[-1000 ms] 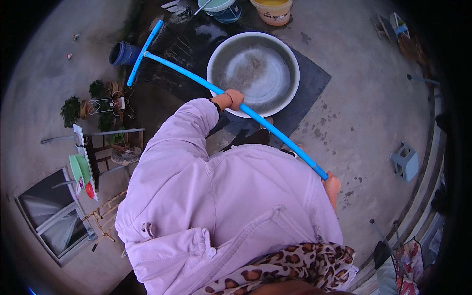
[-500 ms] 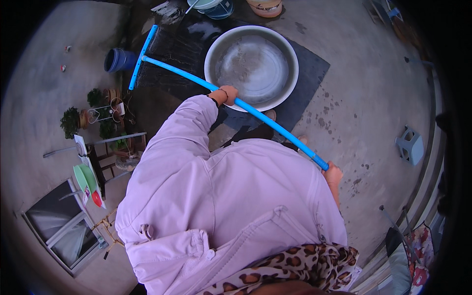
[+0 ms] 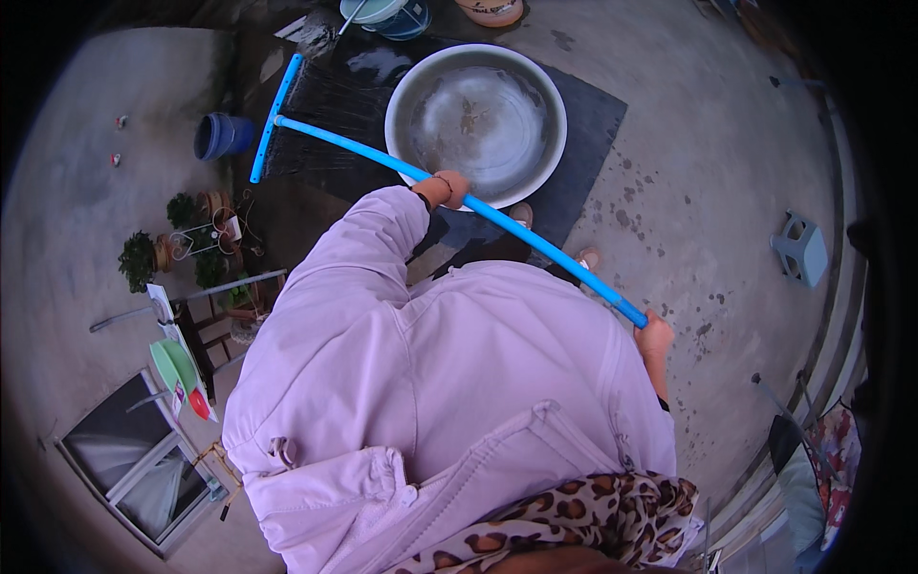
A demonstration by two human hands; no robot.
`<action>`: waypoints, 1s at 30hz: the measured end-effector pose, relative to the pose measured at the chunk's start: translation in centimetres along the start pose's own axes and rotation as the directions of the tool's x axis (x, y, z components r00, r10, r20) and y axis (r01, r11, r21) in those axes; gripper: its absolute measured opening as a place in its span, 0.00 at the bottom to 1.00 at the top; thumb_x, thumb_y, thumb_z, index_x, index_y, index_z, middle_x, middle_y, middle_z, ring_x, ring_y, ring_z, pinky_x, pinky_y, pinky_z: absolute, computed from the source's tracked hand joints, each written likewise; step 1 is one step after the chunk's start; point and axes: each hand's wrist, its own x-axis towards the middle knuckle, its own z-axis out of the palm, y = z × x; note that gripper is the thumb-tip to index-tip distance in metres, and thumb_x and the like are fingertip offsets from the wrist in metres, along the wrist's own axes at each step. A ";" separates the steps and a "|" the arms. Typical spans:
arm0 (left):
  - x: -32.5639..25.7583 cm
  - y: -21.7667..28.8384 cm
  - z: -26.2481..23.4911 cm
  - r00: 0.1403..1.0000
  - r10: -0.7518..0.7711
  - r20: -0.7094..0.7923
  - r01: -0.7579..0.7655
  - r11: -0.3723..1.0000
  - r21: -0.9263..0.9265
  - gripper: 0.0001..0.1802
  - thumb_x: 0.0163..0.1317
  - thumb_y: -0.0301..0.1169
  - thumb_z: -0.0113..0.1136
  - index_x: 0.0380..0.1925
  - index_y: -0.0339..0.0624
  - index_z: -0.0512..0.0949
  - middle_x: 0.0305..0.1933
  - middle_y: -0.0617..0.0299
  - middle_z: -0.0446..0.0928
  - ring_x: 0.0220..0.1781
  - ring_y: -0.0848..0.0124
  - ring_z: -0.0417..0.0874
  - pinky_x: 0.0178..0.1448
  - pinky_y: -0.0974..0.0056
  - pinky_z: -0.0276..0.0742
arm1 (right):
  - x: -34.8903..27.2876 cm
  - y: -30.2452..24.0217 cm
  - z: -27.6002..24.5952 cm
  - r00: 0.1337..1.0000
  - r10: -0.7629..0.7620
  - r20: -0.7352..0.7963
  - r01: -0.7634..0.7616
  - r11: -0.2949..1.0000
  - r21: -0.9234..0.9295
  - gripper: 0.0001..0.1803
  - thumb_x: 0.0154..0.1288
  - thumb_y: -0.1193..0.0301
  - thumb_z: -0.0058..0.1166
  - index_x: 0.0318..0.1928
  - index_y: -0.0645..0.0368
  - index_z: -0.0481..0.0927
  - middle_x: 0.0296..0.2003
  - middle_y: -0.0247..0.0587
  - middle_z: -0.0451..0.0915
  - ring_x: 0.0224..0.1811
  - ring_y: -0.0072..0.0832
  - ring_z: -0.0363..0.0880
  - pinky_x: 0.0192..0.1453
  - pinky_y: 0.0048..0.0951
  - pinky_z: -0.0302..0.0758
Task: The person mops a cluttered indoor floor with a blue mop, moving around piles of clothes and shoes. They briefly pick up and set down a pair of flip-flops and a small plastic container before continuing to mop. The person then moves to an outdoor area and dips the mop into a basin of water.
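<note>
A long-handled broom with a bright blue handle (image 3: 535, 244) slants across in front of my body. My left hand (image 3: 451, 188) is wrapped round the middle of the handle, above the near rim of a wide metal basin (image 3: 559, 124). Closed on the handle's near end is my right hand (image 3: 655, 335), beside my right hip. At the far left, the broom's blue crossbar head (image 3: 276, 120) carries long dark bristles over a dark wet mat (image 3: 598, 105). Shallow water with some sediment lies in the basin.
A dark blue bucket (image 3: 228, 136) stands left of the broom head. Teal (image 3: 411, 19) and orange (image 3: 492, 10) buckets stand at the back. Potted plants (image 3: 136, 260) are on the left, a grey-blue stool (image 3: 801, 249) on the right. My shoes (image 3: 521, 214) are near the basin.
The view has shifted slightly, so the basin and buckets sit a little further up and left. Both hands keep their grip on the broom; the right hand is slightly further right.
</note>
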 end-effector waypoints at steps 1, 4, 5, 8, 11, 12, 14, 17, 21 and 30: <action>0.1 0.8 -0.1 1.000 -0.001 0.007 0.001 1.000 0.005 0.11 0.37 0.31 0.54 0.24 0.46 0.79 0.29 0.52 0.77 0.35 0.56 0.78 0.39 0.58 0.73 | -0.3 0.7 0.0 1.000 -0.001 -0.015 0.001 1.000 0.021 0.07 0.38 0.68 0.55 0.23 0.51 0.73 0.20 0.41 0.76 0.24 0.40 0.75 0.27 0.39 0.71; 0.4 3.6 -0.9 1.000 0.031 0.006 -0.031 0.999 0.025 0.10 0.37 0.32 0.55 0.24 0.46 0.79 0.28 0.52 0.77 0.34 0.57 0.78 0.38 0.57 0.73 | -1.7 3.3 -0.2 0.999 0.032 -0.003 -0.032 0.999 0.001 0.07 0.39 0.68 0.54 0.23 0.51 0.73 0.21 0.41 0.76 0.25 0.41 0.75 0.28 0.39 0.71; 0.4 4.7 -1.2 0.999 0.049 -0.010 -0.048 0.998 0.033 0.10 0.38 0.32 0.55 0.24 0.47 0.79 0.28 0.52 0.77 0.34 0.57 0.78 0.38 0.57 0.73 | -2.2 4.3 -0.4 0.999 0.037 -0.004 -0.037 0.999 -0.018 0.07 0.39 0.68 0.54 0.23 0.51 0.73 0.21 0.41 0.76 0.25 0.41 0.75 0.28 0.39 0.71; 0.2 8.6 -1.8 0.993 0.107 -0.044 -0.105 0.994 0.036 0.10 0.38 0.33 0.55 0.24 0.47 0.79 0.27 0.52 0.77 0.33 0.57 0.78 0.37 0.56 0.73 | -4.4 7.4 -1.4 0.997 0.077 -0.029 -0.078 0.996 -0.038 0.06 0.39 0.68 0.53 0.23 0.51 0.73 0.21 0.42 0.76 0.25 0.42 0.75 0.29 0.39 0.71; 0.5 12.3 -2.0 0.982 0.173 -0.071 -0.171 0.985 0.024 0.09 0.39 0.33 0.55 0.24 0.48 0.79 0.26 0.53 0.76 0.33 0.58 0.78 0.37 0.56 0.73 | -6.6 10.6 -2.7 0.992 0.128 0.003 -0.128 0.987 -0.094 0.06 0.40 0.68 0.53 0.23 0.51 0.73 0.21 0.42 0.76 0.25 0.42 0.75 0.29 0.39 0.71; 1.2 13.3 -2.3 0.976 0.199 -0.090 -0.198 0.980 0.019 0.09 0.39 0.33 0.55 0.24 0.49 0.79 0.26 0.53 0.76 0.33 0.58 0.78 0.37 0.57 0.73 | -7.0 11.6 -3.1 0.989 0.149 0.005 -0.148 0.984 -0.102 0.06 0.40 0.68 0.53 0.23 0.51 0.73 0.21 0.42 0.76 0.25 0.42 0.75 0.29 0.39 0.71; 2.1 15.0 -2.2 0.965 0.237 -0.108 -0.235 0.971 0.036 0.10 0.39 0.33 0.55 0.25 0.49 0.79 0.26 0.54 0.76 0.33 0.58 0.78 0.37 0.57 0.73 | -8.4 12.9 -3.7 0.985 0.170 -0.003 -0.169 0.977 -0.131 0.06 0.40 0.68 0.52 0.23 0.51 0.72 0.21 0.42 0.75 0.25 0.42 0.75 0.28 0.39 0.71; 3.7 16.6 -1.6 0.953 0.277 -0.121 -0.275 0.961 0.038 0.10 0.40 0.33 0.54 0.26 0.49 0.79 0.26 0.56 0.77 0.33 0.58 0.78 0.38 0.57 0.73 | -10.0 14.0 -4.5 0.982 0.189 -0.025 -0.190 0.971 -0.148 0.06 0.40 0.68 0.53 0.22 0.51 0.72 0.20 0.41 0.75 0.25 0.42 0.75 0.28 0.39 0.70; 6.6 18.5 -0.9 0.947 0.320 -0.033 -0.318 0.946 0.066 0.10 0.41 0.32 0.52 0.27 0.49 0.79 0.28 0.56 0.77 0.34 0.58 0.78 0.39 0.57 0.73 | -11.8 14.4 -6.2 0.976 0.215 -0.029 -0.216 0.959 -0.181 0.06 0.40 0.69 0.53 0.22 0.52 0.71 0.19 0.41 0.75 0.24 0.42 0.74 0.27 0.39 0.70; 12.3 20.1 1.8 0.952 0.307 0.009 -0.306 0.951 -0.033 0.13 0.43 0.39 0.58 0.31 0.51 0.77 0.34 0.58 0.77 0.39 0.59 0.77 0.43 0.58 0.71 | -13.1 10.1 -11.6 0.955 0.295 0.031 -0.279 0.930 -0.240 0.06 0.41 0.70 0.53 0.22 0.54 0.70 0.19 0.41 0.75 0.23 0.40 0.75 0.26 0.38 0.71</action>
